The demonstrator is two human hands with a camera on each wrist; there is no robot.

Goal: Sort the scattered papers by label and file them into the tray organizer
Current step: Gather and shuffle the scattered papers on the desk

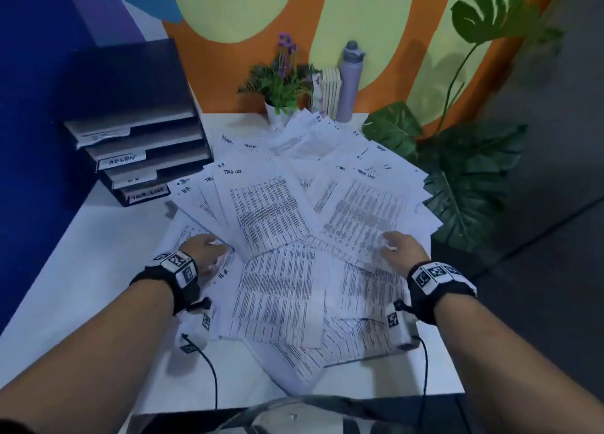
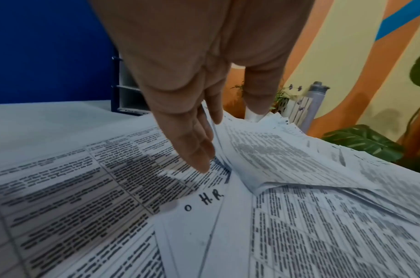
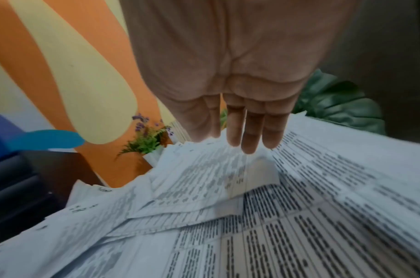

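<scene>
Several printed papers (image 1: 277,221) lie fanned and overlapping across the white table (image 1: 81,253), hand-labelled Admin, HR or Task List. The black tray organizer (image 1: 140,139) stands at the back left, with tiers tagged ADMIN, HR and TASK LIST. My left hand (image 1: 209,253) rests at the pile's left edge. Its straight fingers (image 2: 199,150) press on a sheet marked H.R. (image 2: 204,199) and lie against the raised edge of the sheets above it, with the thumb (image 2: 258,94) on their far side. My right hand (image 1: 398,247) lies flat-fingered on the pile's right side, its fingertips (image 3: 249,148) just over the paper.
A potted purple flower (image 1: 281,83), upright books (image 1: 330,90) and a lilac bottle (image 1: 349,80) stand along the back wall. A large leafy plant (image 1: 457,172) crowds the table's right edge. Bare tabletop shows at the left. Wrist-camera cables hang near the front edge.
</scene>
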